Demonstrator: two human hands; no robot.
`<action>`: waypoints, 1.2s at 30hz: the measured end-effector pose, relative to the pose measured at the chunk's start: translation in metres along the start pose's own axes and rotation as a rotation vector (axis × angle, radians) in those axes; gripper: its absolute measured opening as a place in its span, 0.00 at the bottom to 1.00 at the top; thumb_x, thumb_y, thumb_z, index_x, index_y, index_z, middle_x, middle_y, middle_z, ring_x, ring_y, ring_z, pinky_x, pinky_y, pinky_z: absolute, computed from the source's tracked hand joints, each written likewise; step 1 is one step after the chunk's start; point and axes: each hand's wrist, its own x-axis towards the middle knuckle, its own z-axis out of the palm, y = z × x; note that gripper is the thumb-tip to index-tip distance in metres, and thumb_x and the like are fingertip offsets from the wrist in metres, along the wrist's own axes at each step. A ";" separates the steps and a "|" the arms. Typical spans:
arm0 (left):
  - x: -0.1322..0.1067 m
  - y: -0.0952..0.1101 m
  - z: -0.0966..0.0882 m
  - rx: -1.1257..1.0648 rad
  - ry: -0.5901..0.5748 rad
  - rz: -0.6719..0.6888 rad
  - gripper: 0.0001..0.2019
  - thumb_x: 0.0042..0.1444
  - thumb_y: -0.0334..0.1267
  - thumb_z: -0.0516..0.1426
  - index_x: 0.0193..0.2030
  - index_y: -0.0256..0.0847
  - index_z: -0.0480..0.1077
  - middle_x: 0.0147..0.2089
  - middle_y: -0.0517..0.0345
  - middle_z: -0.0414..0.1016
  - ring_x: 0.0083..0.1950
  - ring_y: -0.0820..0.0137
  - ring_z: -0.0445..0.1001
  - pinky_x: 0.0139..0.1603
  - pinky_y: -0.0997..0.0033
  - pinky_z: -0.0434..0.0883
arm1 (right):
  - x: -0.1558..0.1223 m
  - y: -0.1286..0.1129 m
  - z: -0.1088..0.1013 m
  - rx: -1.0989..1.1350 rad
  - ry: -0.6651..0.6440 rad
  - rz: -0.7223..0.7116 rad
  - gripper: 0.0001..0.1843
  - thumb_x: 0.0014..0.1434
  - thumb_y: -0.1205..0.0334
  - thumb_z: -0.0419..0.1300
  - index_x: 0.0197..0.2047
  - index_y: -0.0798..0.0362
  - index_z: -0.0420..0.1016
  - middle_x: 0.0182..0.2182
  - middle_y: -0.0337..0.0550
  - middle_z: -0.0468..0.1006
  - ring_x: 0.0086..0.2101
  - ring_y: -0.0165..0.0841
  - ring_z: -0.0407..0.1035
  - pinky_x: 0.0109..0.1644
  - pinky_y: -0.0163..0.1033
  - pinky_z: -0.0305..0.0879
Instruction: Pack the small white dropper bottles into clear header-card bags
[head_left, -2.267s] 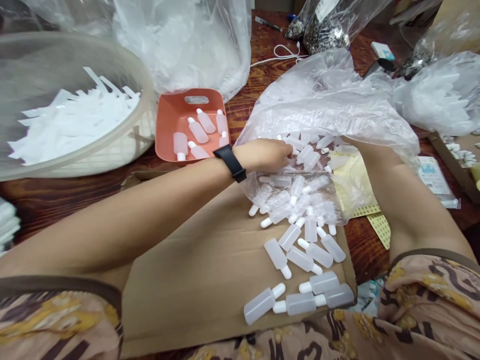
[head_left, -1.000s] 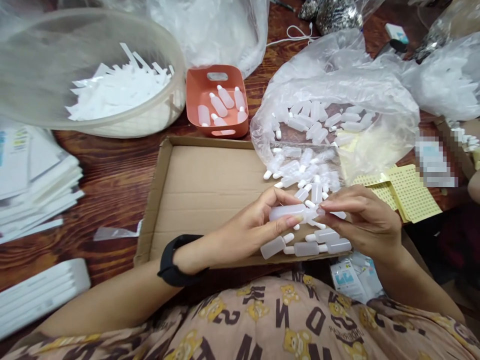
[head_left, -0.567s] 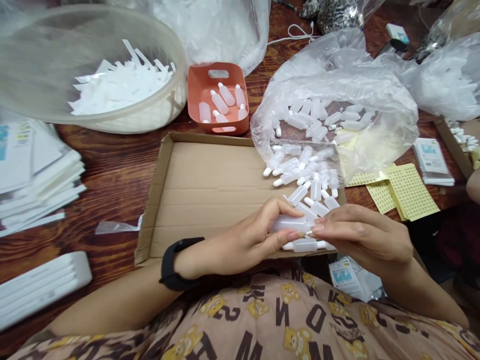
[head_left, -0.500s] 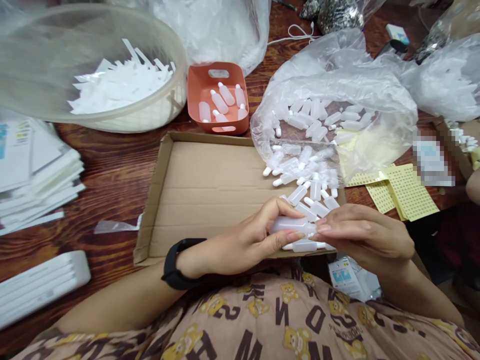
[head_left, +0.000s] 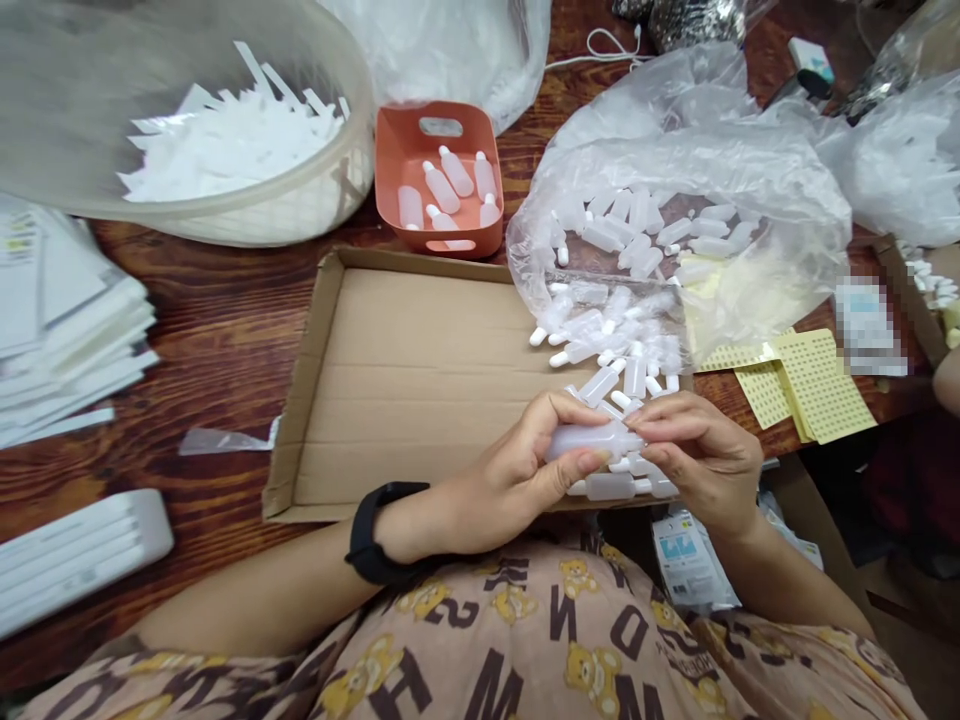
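Observation:
My left hand (head_left: 480, 490) is closed around a small translucent white plastic bottle (head_left: 579, 440), which lies on its side with its neck toward the right. At that neck end, the thumb and fingers of my right hand (head_left: 709, 460) are pinched together. Whether a cap is between them is hidden by the fingertips. Under and behind both hands, several similar bottles with white caps (head_left: 600, 383) lie in the right part of a shallow cardboard tray (head_left: 420, 370). More of them spill from a clear plastic bag (head_left: 750, 165) lying over the tray's back right corner.
Behind the tray stands an orange bin (head_left: 487, 240) holding several bottles. A large translucent basin (head_left: 300, 222) with white strips is at the back left. Stacked cards (head_left: 67, 300) and a white device (head_left: 90, 550) lie left. Yellow label sheets (head_left: 825, 385) lie right.
My right hand has drawn in its fingers, from lying extended over the bottle's neck to a pinch at its tip. My left hand still holds the bottle. The view has shifted slightly.

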 end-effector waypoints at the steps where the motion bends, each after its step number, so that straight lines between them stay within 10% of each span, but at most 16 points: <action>1: 0.000 0.000 0.000 0.002 -0.010 0.003 0.14 0.78 0.51 0.55 0.60 0.47 0.64 0.60 0.52 0.72 0.59 0.66 0.74 0.59 0.65 0.72 | 0.000 0.001 0.002 0.003 0.010 -0.016 0.08 0.65 0.62 0.73 0.47 0.40 0.90 0.38 0.41 0.88 0.39 0.36 0.83 0.44 0.42 0.82; 9: -0.002 -0.007 0.001 0.239 0.047 0.306 0.11 0.77 0.40 0.56 0.62 0.48 0.63 0.58 0.52 0.71 0.60 0.65 0.74 0.60 0.64 0.72 | 0.004 0.007 0.006 0.230 -0.056 0.038 0.10 0.65 0.61 0.74 0.49 0.40 0.88 0.29 0.34 0.85 0.26 0.30 0.78 0.31 0.36 0.76; 18: 0.007 -0.004 -0.031 0.010 0.504 -0.136 0.23 0.68 0.56 0.62 0.57 0.42 0.65 0.62 0.47 0.74 0.64 0.60 0.73 0.64 0.59 0.70 | 0.141 0.053 -0.043 -0.846 -0.322 -0.152 0.12 0.74 0.59 0.60 0.53 0.49 0.85 0.50 0.51 0.88 0.50 0.46 0.81 0.56 0.53 0.77; 25: -0.005 -0.013 -0.039 0.014 0.406 -0.207 0.24 0.66 0.50 0.64 0.63 0.44 0.63 0.57 0.52 0.74 0.52 0.65 0.74 0.57 0.63 0.74 | 0.205 0.098 -0.123 -1.285 -0.284 0.420 0.17 0.69 0.59 0.59 0.57 0.47 0.82 0.48 0.52 0.87 0.44 0.47 0.80 0.53 0.52 0.76; 36: -0.007 0.000 -0.037 0.015 0.291 -0.255 0.20 0.67 0.51 0.63 0.59 0.43 0.71 0.59 0.51 0.80 0.55 0.62 0.78 0.58 0.60 0.74 | 0.220 0.156 -0.117 -1.269 -0.424 0.365 0.20 0.61 0.67 0.60 0.54 0.52 0.87 0.49 0.53 0.87 0.51 0.50 0.80 0.61 0.53 0.74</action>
